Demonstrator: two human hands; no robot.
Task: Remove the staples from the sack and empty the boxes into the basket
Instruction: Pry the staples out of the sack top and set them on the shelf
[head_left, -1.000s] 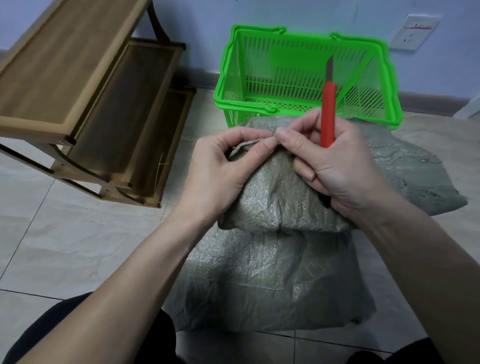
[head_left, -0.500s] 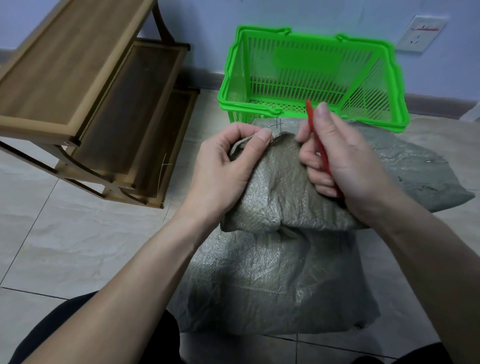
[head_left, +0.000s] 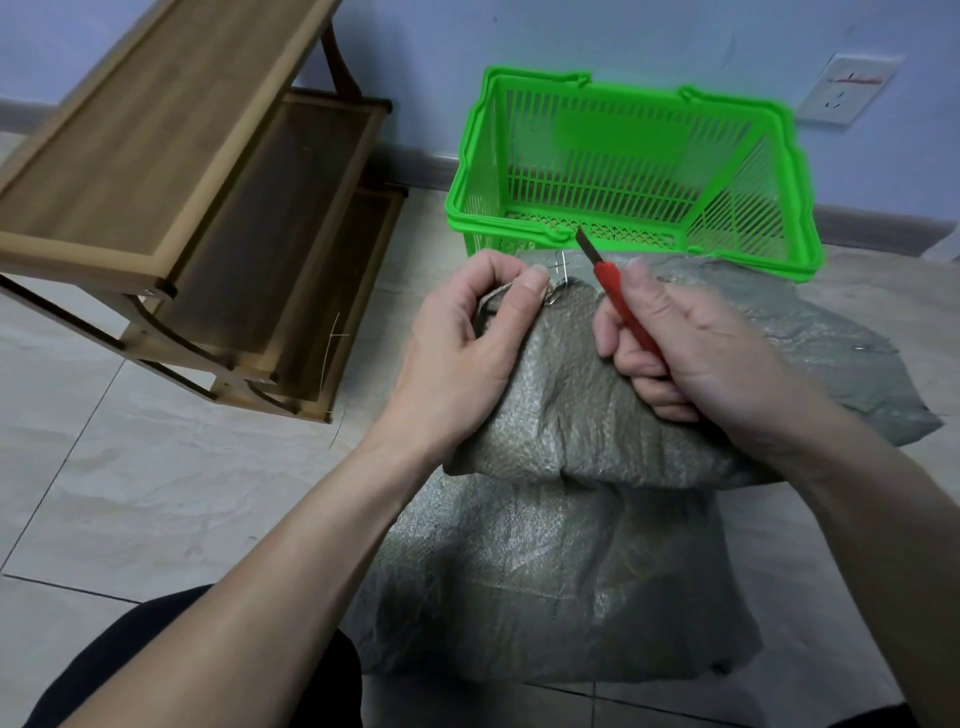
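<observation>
Grey-green woven sack (head_left: 561, 571): on the floor tiles, nearest me, top folded over.
My left hand (head_left: 467, 353): pinching the sack's stapled edge.
My right hand (head_left: 696, 353): gripping a red knife (head_left: 621, 301).
Basket (head_left: 800, 208): green, just beyond.

Floor (head_left: 130, 493): pale tile with dark grout lines. Directly on it: grey-green woven sack (head_left: 561, 571), lying centre; green slatted plastic basket (head_left: 779, 156), upright beyond the sack at the far wall; wooden tiered rack (head_left: 156, 156), standing towards the far left corner.
</observation>
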